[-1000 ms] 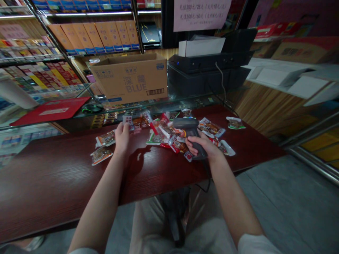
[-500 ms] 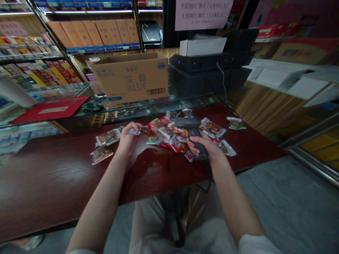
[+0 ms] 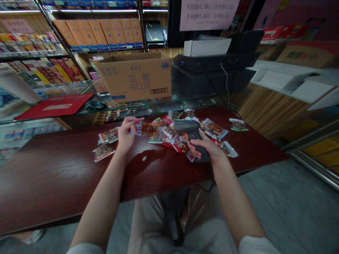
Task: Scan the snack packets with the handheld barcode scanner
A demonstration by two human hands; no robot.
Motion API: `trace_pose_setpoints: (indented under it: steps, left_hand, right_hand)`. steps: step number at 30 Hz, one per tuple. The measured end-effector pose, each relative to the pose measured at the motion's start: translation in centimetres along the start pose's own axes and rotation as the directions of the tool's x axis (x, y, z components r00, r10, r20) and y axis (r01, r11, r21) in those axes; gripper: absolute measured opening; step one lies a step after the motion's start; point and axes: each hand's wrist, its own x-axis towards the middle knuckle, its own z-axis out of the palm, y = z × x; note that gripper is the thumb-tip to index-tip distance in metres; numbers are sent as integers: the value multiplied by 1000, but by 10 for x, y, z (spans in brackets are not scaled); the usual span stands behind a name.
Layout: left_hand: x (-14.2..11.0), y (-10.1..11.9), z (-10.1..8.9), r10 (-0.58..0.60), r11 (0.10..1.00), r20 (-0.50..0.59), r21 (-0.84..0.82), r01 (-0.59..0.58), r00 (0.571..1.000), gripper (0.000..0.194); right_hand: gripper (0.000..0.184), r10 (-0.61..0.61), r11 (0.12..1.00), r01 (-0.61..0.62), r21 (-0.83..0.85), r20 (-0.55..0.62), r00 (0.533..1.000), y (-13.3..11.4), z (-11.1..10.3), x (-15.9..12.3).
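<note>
The two hands are apart, each clamped on something: from my end, I have the left hand [image 3: 127,134] pinching one brown packet [image 3: 143,127] by its labelled end, and the right hand [image 3: 203,145] wrapped around the grip of one black scanner [image 3: 192,126]. The brown packet is above the desk [image 3: 66,173], at the left side of a loose pile of packets [image 3: 166,132]; I cannot tell whether its far end touches the pile. A second ago I had its label standing up at the fingertips; half a second ago it was tipped flatter; now it is turned towards my camera. The scanner has stayed in place, its head pointing left over the pile.

The pile overlaps too much for me to count. Two packets [image 3: 104,151] lie left of the left hand, and a single packet [image 3: 239,124] lies by itself at the far right, all three unmoved. Behind the desk, on a glass counter [image 3: 150,106], stand one open cardboard carton [image 3: 136,81], one black machine [image 3: 212,81], one red folder [image 3: 57,106] and one mouse [image 3: 95,105].
</note>
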Motion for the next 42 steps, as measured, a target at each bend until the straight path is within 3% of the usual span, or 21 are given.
trace_pose_setpoints:
  steps: [7,15,28,30,32,35,38,42]
  left_hand:
    - [3,-1,-5,-27,998,17,-49,28,1000,57]
    - [2,6,-5,40,999,60,-15,-40,997,50]
    - [3,7,-8,-11,999,92,35,8,996,44]
    - [5,0,-15,-19,991,25,130,16,1000,36]
    - [7,-10,-26,-19,959,-120,279,52,993,26]
    - [6,-25,-47,-16,849,-330,493,187,944,13]
    - [4,-36,-67,-47,736,-380,612,289,924,11]
    - [-1,-46,-84,-97,678,-393,647,350,914,11]
  right_hand:
    - [31,40,999,-38,-38,37,999,-1,1,-2]
    - [28,37,997,-37,-61,6,999,-1,5,-1]
    - [32,33,998,-32,-57,21,999,0,4,-1]
    - [30,16,999,-15,-48,17,1000,1,3,-1]
    - [30,8,999,-8,-34,7,1000,1,2,-1]
    - [33,15,1000,-16,-12,-14,1000,0,1,0]
    - [33,8,1000,-9,-13,-16,1000,-1,2,0]
    - [32,-8,1000,8,-20,-20,1000,-1,2,0]
